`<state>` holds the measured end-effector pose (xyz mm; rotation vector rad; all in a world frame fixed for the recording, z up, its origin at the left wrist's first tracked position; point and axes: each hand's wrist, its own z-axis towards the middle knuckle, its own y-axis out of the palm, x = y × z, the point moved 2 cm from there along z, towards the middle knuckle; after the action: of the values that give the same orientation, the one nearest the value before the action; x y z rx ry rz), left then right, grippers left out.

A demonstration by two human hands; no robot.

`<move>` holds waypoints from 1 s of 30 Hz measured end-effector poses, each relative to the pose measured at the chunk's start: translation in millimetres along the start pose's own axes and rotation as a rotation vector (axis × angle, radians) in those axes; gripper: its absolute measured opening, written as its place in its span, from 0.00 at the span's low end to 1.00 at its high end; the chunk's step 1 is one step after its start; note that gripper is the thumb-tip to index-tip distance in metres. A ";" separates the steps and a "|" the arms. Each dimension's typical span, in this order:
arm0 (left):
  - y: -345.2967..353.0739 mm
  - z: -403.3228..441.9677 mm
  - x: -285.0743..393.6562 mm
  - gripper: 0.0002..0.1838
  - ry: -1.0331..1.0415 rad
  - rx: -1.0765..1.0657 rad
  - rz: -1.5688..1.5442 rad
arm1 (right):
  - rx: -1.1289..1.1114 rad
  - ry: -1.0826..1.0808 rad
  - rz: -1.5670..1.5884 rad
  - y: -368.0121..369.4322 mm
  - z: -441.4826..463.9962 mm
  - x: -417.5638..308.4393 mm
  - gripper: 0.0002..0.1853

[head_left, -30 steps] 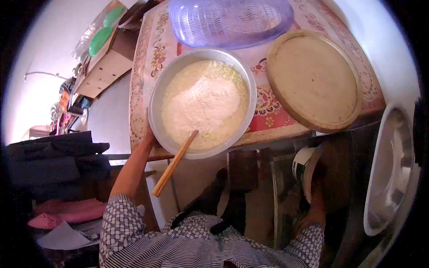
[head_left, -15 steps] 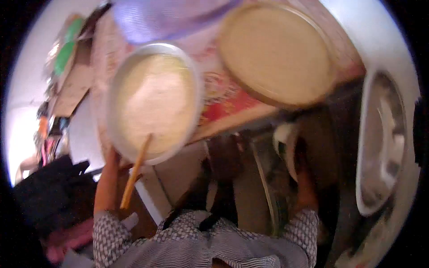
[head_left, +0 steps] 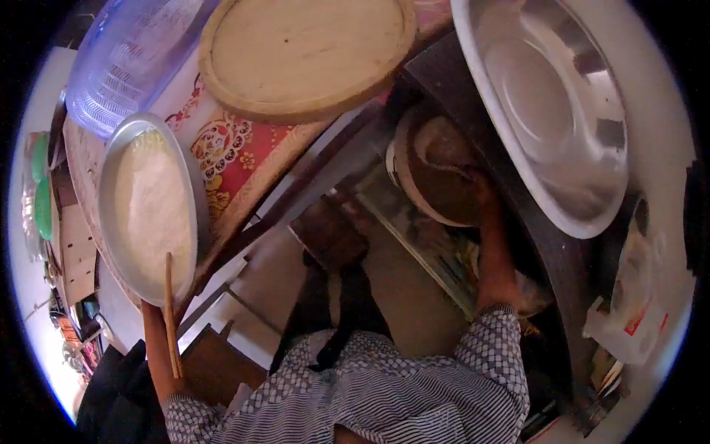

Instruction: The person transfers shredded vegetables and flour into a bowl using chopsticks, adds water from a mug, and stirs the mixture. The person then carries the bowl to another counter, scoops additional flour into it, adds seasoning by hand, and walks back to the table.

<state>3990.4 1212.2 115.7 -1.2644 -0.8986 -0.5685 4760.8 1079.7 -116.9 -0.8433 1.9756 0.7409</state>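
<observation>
A metal bowl [head_left: 194, 222] stands at the table's left, with white flour [head_left: 151, 200] heaped over pale yellowish contents. A wooden stick [head_left: 169, 318] leans out over its near rim. My left hand [head_left: 152, 314] is at that near rim; the bowl hides its fingers. Low on the right, my right hand [head_left: 475, 177] reaches into a deep round tub [head_left: 401, 159]. Its fingers look closed at a curved brownish edge inside, too dark to name.
A round wooden board [head_left: 310, 55] lies on the red patterned cloth [head_left: 222, 148], beside a translucent purple basket [head_left: 126, 66]. A large steel basin [head_left: 532, 96] sits on a dark surface at right. A dark wooden stool [head_left: 329, 229] is on the floor.
My view has swung right, so the bowl and board appear further left and the steel basin shows more fully. My right hand has reached deeper into the tub.
</observation>
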 end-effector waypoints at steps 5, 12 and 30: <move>11.6 1.5 2.5 0.13 0.028 -0.019 -0.008 | -0.008 -0.178 0.015 15.2 -28.4 -5.5 0.16; 9.5 3.4 4.6 0.13 0.056 -0.025 -0.029 | 0.241 0.114 0.089 30.3 -68.3 -25.7 0.22; 25.7 23.8 47.7 0.14 0.311 0.000 -0.077 | 0.083 -0.083 -0.145 112.0 -230.8 -110.0 0.23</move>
<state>4031.0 1246.4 141.9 -1.1069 -0.6875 -0.8019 4612.2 1004.6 107.1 -0.8817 1.8379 0.5967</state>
